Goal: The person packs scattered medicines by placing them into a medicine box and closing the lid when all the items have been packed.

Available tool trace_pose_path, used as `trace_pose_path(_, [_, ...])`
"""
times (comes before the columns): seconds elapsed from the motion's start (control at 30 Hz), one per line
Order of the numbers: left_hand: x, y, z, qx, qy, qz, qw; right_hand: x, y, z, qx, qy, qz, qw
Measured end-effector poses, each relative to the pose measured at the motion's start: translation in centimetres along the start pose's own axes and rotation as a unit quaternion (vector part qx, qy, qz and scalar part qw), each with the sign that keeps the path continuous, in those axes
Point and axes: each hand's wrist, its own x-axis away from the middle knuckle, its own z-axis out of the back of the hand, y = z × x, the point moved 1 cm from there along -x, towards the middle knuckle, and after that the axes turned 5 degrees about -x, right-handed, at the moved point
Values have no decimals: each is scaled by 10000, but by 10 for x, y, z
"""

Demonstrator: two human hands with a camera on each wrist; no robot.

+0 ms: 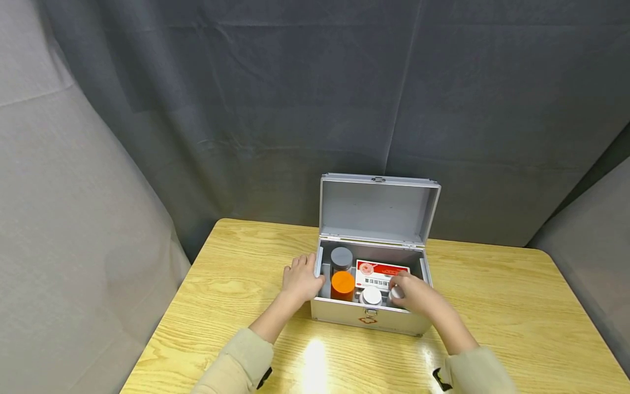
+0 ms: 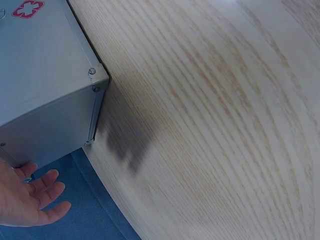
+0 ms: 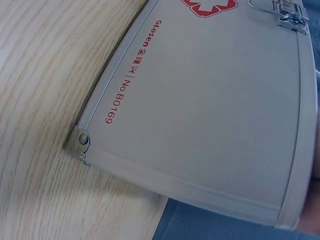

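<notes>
An aluminium first-aid case [image 1: 339, 314] stands on the table with its lid [image 1: 379, 210] raised. My left hand [image 1: 300, 279] rests at the case's left rim, thumb over the edge; the left wrist view shows its fingers loosely extended beside the wall. Inside the case at right, my right hand [image 1: 415, 295] grips a white-capped bottle [image 1: 395, 296], partly hidden by the fingers. Beside that bottle sits another white-capped bottle [image 1: 371, 296]. An orange-capped bottle [image 1: 342, 283] and a grey-capped bottle [image 1: 342, 257] stand at left. Behind the white caps leans a red-and-white medicine box [image 1: 374, 273].
The wooden table [image 1: 497, 306] extends to both sides of the case. Dark grey cloth [image 1: 295, 109] hangs behind it, with lighter cloth [image 1: 74, 219] at the left. A metal latch [image 1: 371, 313] sticks out on the case's front.
</notes>
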Motion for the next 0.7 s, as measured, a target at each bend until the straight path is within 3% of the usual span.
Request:
trace_pose_path(0.43, [0, 1, 0, 1, 17, 8, 10000, -7, 2, -4, -89, -564, -191, 9982])
trace_pose_path(0.7, [-1, 1, -1, -31, 35, 9, 10000, -9, 6, -9, -84, -658, -3, 9978])
